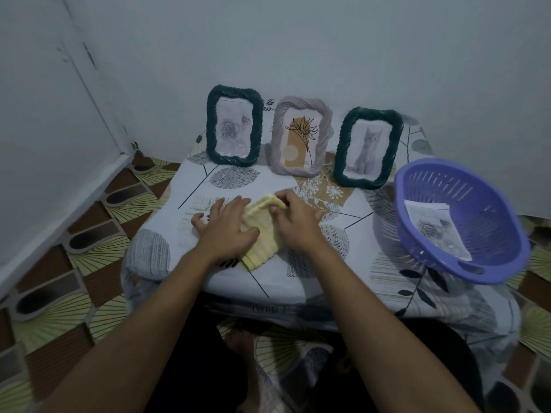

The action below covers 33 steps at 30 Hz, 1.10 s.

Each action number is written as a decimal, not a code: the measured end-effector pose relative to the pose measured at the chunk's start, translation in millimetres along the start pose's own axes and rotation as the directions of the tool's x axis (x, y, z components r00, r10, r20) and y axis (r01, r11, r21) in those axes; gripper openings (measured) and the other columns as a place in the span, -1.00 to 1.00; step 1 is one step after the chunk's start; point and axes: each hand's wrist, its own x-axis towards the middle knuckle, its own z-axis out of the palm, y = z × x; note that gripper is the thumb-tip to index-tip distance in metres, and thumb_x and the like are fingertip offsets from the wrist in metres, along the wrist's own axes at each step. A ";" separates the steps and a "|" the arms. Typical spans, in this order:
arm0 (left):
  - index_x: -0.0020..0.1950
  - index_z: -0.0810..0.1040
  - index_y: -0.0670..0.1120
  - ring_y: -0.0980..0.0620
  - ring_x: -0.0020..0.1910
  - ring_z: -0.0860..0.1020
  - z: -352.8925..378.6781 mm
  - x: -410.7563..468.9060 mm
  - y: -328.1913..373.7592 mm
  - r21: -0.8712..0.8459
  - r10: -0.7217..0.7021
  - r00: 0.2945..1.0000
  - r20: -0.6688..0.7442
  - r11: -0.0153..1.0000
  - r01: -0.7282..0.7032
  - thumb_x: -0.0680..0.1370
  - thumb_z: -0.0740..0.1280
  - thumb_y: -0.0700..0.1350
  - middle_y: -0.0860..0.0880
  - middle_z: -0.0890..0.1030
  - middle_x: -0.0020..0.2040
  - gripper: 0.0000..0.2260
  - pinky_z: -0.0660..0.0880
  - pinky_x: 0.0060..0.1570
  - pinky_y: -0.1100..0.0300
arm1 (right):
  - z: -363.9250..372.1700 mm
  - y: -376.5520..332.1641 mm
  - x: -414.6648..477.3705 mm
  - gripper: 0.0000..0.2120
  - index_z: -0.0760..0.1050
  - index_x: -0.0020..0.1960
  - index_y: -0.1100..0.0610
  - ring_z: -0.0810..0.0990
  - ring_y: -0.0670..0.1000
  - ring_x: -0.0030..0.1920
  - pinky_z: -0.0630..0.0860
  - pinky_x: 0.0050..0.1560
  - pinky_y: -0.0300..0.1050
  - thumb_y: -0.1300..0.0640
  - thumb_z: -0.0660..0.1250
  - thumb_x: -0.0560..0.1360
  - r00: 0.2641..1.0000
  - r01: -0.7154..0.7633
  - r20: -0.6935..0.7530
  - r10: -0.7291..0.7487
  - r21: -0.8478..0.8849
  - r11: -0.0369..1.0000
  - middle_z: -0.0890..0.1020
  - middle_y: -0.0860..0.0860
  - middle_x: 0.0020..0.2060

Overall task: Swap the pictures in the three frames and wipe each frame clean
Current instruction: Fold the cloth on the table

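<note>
Left hand (226, 229) flat, right hand (293, 226) pinching yellow cloth (264, 245); middle frame (278, 138) print illegible.

back: rose frame (234, 126), plant frame (301, 137), cat frame (368, 147)
front: cloth (264, 245) on table (298, 281), nearest me
right: basket (492, 204), prints (438, 231) inside

1. Pale walls (313, 43) meet in a corner at the left
2. The floor (68, 263) is patterned in brown and green fans
3. A leaf-printed sheet (384, 263) covers the low surface (295, 281)
4. The light is dim
</note>
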 end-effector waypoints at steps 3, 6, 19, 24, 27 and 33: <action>0.27 0.43 0.10 0.00 0.22 0.46 -19.0 -0.6 0.2 -0.196 0.075 0.997 0.019 0.978 -0.070 0.39 0.08 0.12 0.09 0.59 0.07 -0.53 0.09 0.36 -0.10 | 4.7 -11.9 6.0 -0.86 0.41 -0.02 -0.33 0.58 -0.08 0.06 0.39 0.22 0.30 -0.07 0.25 0.51 0.996 0.083 0.016 -0.085 0.078 0.993 0.58 -0.30 -0.10; -0.02 0.48 -0.03 -0.04 -0.09 0.54 -28.6 -1.8 -3.9 -0.449 0.056 0.998 -0.004 0.892 -0.052 0.48 0.15 0.06 0.02 0.58 -0.14 -0.77 0.43 0.00 0.02 | 13.6 -19.1 11.8 -0.86 0.45 0.08 -0.22 0.57 -0.06 0.08 0.41 0.19 0.32 -0.11 0.23 0.53 0.993 0.113 0.012 -0.114 0.072 0.991 0.59 -0.27 -0.07; 0.16 0.44 -0.17 -0.19 -0.01 0.51 -40.9 18.7 -55.6 -0.318 -0.277 0.945 -0.176 0.924 0.211 0.58 0.23 -0.09 -0.18 0.56 0.03 -0.78 0.33 -0.11 0.06 | 45.4 13.6 5.7 -0.44 -0.01 0.62 0.07 -0.11 0.13 0.61 -0.24 0.55 0.25 -0.10 -0.10 0.68 0.975 -0.009 0.183 0.124 -0.527 0.850 0.00 0.08 0.62; 0.49 0.26 -0.19 -0.26 0.24 0.49 -42.5 32.5 -72.3 -0.205 -0.273 0.937 -0.216 0.951 0.230 0.56 0.25 -0.15 -0.23 0.51 0.32 -0.50 0.43 0.18 -0.08 | 47.6 15.4 7.1 -0.41 -0.12 0.64 0.06 -0.19 0.14 0.61 -0.29 0.54 0.25 -0.14 -0.16 0.68 0.965 0.012 0.216 0.148 -0.600 0.800 -0.10 0.08 0.63; 0.49 0.24 -0.12 -0.23 0.32 0.44 -42.0 38.8 -77.7 -0.119 -0.323 0.916 -0.237 0.946 0.303 0.54 0.26 -0.11 -0.19 0.47 0.37 -0.48 0.25 0.34 -0.16 | 47.2 15.7 6.1 -0.41 -0.10 0.64 0.05 -0.18 0.13 0.61 -0.28 0.54 0.24 -0.14 -0.15 0.68 0.968 0.012 0.207 0.145 -0.609 0.793 -0.09 0.07 0.63; 0.41 0.37 -0.05 -0.20 0.38 0.31 -43.4 37.3 -63.2 0.124 -0.164 0.892 -0.421 0.964 0.235 0.47 0.28 -0.15 -0.17 0.41 0.39 -0.51 0.24 0.33 -0.14 | 48.7 15.8 7.0 -0.40 -0.09 0.64 0.04 -0.16 0.13 0.61 -0.26 0.55 0.24 -0.16 -0.14 0.67 0.971 0.002 0.189 0.146 -0.617 0.787 -0.07 0.07 0.63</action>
